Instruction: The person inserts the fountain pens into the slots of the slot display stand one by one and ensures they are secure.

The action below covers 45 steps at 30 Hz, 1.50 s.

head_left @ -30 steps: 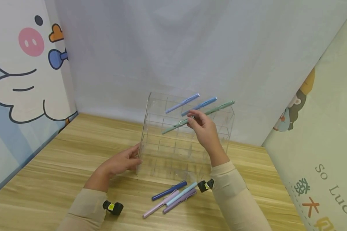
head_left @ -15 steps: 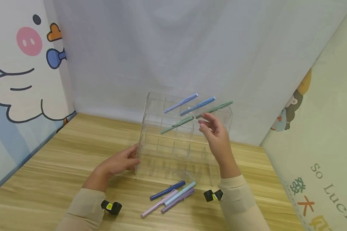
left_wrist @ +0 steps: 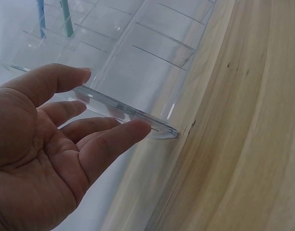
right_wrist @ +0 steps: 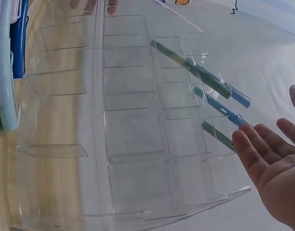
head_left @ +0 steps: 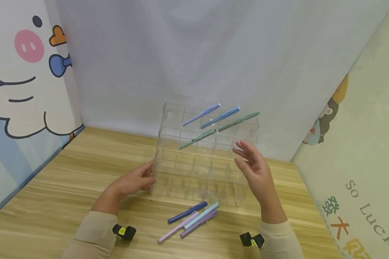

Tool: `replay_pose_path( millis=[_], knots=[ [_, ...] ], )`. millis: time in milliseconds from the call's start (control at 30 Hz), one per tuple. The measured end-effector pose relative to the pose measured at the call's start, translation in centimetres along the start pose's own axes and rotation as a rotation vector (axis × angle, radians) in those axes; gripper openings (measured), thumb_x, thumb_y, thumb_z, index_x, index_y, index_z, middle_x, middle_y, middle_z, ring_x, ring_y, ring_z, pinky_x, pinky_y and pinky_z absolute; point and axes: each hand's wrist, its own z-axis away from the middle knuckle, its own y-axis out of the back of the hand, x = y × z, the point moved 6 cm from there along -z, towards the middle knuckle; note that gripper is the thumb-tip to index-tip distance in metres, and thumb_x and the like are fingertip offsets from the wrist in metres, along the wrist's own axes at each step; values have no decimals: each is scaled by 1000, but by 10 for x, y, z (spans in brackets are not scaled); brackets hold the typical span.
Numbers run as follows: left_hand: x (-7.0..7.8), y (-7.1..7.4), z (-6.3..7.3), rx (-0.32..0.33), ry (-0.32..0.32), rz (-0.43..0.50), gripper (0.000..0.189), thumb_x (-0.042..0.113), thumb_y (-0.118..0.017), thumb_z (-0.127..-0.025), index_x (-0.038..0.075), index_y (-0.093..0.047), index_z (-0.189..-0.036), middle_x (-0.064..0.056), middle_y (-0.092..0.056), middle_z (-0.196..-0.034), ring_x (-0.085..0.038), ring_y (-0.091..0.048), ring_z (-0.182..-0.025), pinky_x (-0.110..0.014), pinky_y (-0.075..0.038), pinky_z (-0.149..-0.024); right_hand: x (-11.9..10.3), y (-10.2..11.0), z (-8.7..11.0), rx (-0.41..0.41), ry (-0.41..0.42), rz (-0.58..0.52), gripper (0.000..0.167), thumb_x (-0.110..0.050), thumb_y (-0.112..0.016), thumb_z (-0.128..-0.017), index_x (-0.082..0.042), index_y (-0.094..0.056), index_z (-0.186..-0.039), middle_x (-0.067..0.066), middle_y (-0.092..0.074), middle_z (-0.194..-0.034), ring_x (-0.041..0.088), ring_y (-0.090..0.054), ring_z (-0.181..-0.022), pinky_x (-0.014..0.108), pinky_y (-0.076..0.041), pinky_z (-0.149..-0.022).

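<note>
A clear acrylic pen rack (head_left: 185,169) with stepped tiers stands on the table. My left hand (head_left: 133,182) holds its left side panel, thumb at the front edge and fingers against the outside in the left wrist view. Beside the rack's right part, my right hand (head_left: 255,172) hangs with fingers loosely spread, holding nothing. On the top tier lie a periwinkle pen (head_left: 201,114), a blue pen (head_left: 220,118) and a green pen (head_left: 239,121). One tier lower, another green pen (head_left: 197,139) sits toward the left.
In front of the rack, a dark blue pen (head_left: 187,212), a pink pen (head_left: 177,228), a light blue pen (head_left: 201,216) and a purple pen (head_left: 199,225) lie close together on the wooden table (head_left: 84,162). A pale curtain (head_left: 188,54) hangs behind.
My right hand has let go of the lower green pen, which stays on the second tier. It has drawn back right and downward. My left hand keeps its place at the rack.
</note>
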Motion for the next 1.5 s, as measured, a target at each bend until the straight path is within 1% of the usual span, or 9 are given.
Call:
replay_pose_path(
  millis=[233, 400, 600, 800, 867, 967, 1100, 1300, 1500],
  knots=[
    [-2, -1, -1, -1, 16, -3, 79, 20, -56, -101, 15, -3, -159, -22, -14, -162, -40, -33, -142, -47, -46, -105, 1, 4, 20, -70, 43, 69, 57, 10, -58, -93, -1, -41, -147, 21, -47, -146, 20, -53, -130, 25, -50, -100],
    [-1, -1, -1, -5, 15, 1, 79, 19, -55, -101, 16, -2, -160, -20, -13, -163, -40, -34, -142, -47, -46, -105, -2, 3, 27, -130, 76, 137, 59, 9, -62, -90, -4, -46, -145, 18, -52, -143, 17, -56, -126, 27, -53, -96],
    [0, -1, -1, -16, 1, 12, 80, 20, -56, -101, 14, -1, -159, -23, -12, -162, -42, -34, -141, -47, -47, -104, -3, 0, 33, -216, 115, 244, 55, 5, -68, -88, -5, -53, -139, 12, -59, -137, 20, -58, -123, 33, -53, -96],
    [-2, -2, -2, -19, -1, 10, 81, 24, -57, -101, 17, -3, -160, -20, -14, -163, -41, -34, -141, -47, -47, -103, 9, -14, 42, -378, 22, 386, 49, -24, -72, -90, -21, -56, -137, -3, -59, -137, 19, -59, -121, 38, -53, -97],
    [-2, -2, -2, -17, 0, 6, 80, 25, -57, -101, 18, -3, -160, -19, -15, -163, -41, -35, -141, -46, -48, -103, 12, -19, 44, -422, 5, 428, 48, -31, -71, -90, -22, -58, -135, -5, -60, -136, 18, -60, -120, 39, -52, -97],
    [-1, -2, -2, -18, -4, 3, 81, 27, -58, -100, 20, -4, -160, -19, -17, -162, -40, -35, -141, -46, -48, -103, 16, -28, 45, -474, 15, 523, 48, -36, -72, -88, -18, -61, -131, -4, -63, -130, 15, -63, -112, 38, -54, -93],
    [1, 0, -3, -16, -18, -1, 82, 30, -60, -99, 21, -6, -160, -20, -21, -161, -40, -36, -141, -45, -48, -103, 23, -42, 47, -560, -16, 607, 43, -34, -73, -88, -16, -64, -125, -2, -67, -121, 14, -65, -103, 37, -55, -90],
    [0, 1, -4, -7, -19, 10, 82, 28, -60, -99, 20, -6, -160, -22, -23, -160, -41, -38, -139, -45, -49, -102, 33, -68, 57, -698, -83, 679, 33, -30, -73, -89, -15, -67, -119, -5, -68, -116, 15, -65, -101, 35, -55, -87],
    [-2, -1, -3, -8, -13, 19, 86, 30, -62, -98, 15, -4, -160, -23, -20, -160, -42, -36, -140, -45, -49, -102, 45, -81, 65, -751, -121, 772, 28, -33, -78, -83, -17, -71, -105, -6, -67, -103, 9, -61, -88, 30, -53, -78]
  ],
)
